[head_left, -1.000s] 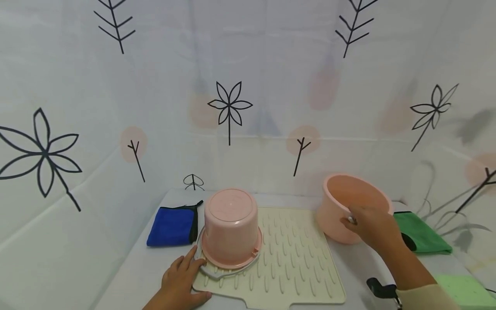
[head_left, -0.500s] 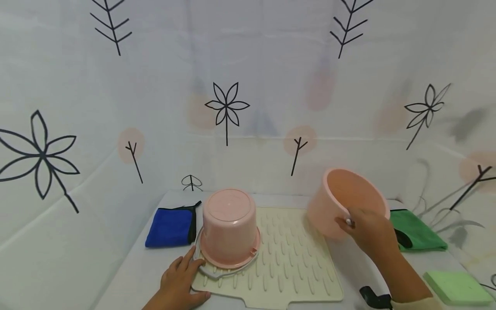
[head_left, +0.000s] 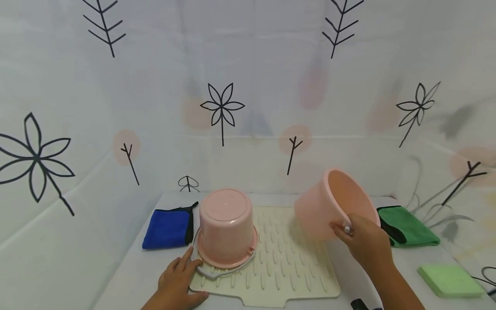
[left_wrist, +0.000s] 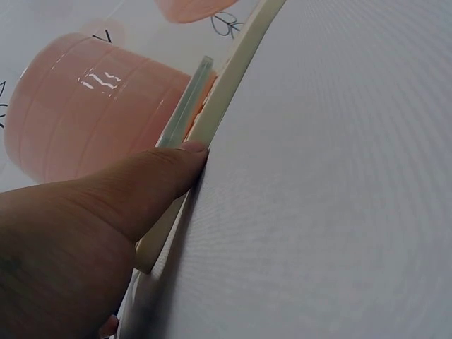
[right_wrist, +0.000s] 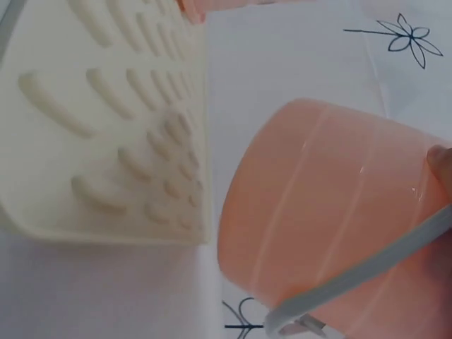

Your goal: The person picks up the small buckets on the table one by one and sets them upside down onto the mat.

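Observation:
A pink bucket [head_left: 225, 228] stands upside down on the left part of the cream ridged drying mat [head_left: 286, 269], its grey handle [head_left: 213, 274] lying round its rim. My left hand [head_left: 174, 282] rests at the mat's front left corner with fingers spread, its tip at the mat's edge in the left wrist view. With my right hand [head_left: 366, 241] I grip the rim of a second pink bucket [head_left: 315, 211], tilted with its mouth towards the right, above the mat's right edge. In the right wrist view its grey handle [right_wrist: 367, 272] hangs across its side.
A folded blue cloth [head_left: 168, 228] lies left of the mat. To the right are a green cloth [head_left: 412, 228] and a light green block [head_left: 449, 282]. A black object [head_left: 360, 305] shows partly at the front edge. A patterned white curtain [head_left: 255, 163] hangs behind.
My right hand has moved the held bucket left, from beside the mat to over its right edge, and tilted it further. The left hand and the upturned bucket stay put.

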A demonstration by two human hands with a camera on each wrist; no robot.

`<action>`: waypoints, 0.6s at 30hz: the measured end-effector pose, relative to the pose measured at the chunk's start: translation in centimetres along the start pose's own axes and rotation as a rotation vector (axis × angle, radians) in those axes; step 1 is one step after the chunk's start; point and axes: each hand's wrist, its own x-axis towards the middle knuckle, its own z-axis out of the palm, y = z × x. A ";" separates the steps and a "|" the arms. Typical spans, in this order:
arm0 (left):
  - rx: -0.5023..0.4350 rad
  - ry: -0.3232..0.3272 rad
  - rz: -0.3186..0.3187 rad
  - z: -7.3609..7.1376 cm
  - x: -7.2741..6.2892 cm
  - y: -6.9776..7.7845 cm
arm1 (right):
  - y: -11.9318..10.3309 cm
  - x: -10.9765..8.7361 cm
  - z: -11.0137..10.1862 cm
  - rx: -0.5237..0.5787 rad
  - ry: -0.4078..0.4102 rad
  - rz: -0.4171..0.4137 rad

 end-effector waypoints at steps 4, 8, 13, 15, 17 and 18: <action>0.000 -0.003 0.000 0.0 0.1 0.0 | -0.5 -0.4 0.2 0.075 -0.049 0.116; -0.006 -0.013 -0.003 0.0 0.1 -0.1 | -1.1 -0.9 0.5 0.135 -0.094 0.236; -0.016 -0.013 -0.004 0.2 0.1 -0.3 | -2.2 -1.4 0.6 0.183 -0.088 0.344; -0.012 -0.011 -0.004 0.2 0.1 -0.2 | -2.7 -1.6 0.6 0.218 -0.071 0.383; -0.015 -0.014 -0.006 0.2 0.2 -0.3 | -3.2 -1.8 0.5 0.248 -0.061 0.419; -0.017 -0.015 -0.006 0.2 0.1 -0.3 | -3.4 -2.0 0.5 0.259 -0.061 0.437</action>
